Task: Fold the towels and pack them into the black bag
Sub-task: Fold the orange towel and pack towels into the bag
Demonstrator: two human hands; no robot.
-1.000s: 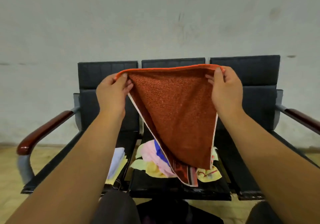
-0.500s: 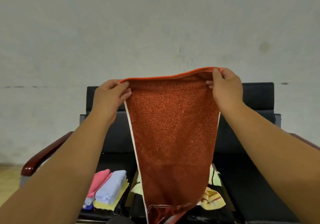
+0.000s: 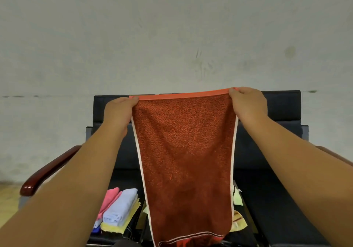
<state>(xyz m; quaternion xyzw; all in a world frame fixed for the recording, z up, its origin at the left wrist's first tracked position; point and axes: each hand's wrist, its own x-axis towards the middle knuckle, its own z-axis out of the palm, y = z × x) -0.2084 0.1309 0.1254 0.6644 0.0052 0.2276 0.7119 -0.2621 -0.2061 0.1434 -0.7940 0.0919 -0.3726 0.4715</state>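
Observation:
An orange-red towel (image 3: 185,160) with white side edges hangs straight down in front of me. My left hand (image 3: 118,113) pinches its top left corner and my right hand (image 3: 246,105) pinches its top right corner, stretching the top hem level. Folded towels lie stacked on the left seat: a pink one (image 3: 110,199), a light blue one (image 3: 122,206) and a yellow one (image 3: 122,225) underneath. Loose yellow cloth (image 3: 237,222) shows behind the hanging towel on the middle seat. No black bag is in view.
A row of black chairs (image 3: 280,105) stands against a pale wall (image 3: 172,36). A dark red wooden armrest (image 3: 45,172) is at the left and another (image 3: 336,157) at the right. The right seat (image 3: 271,199) is bare black.
The towel has been raised and spread from a bunched triangle into a flat hanging sheet, and my hands have moved further apart. My view has tilted up, bringing the folded stack into sight.

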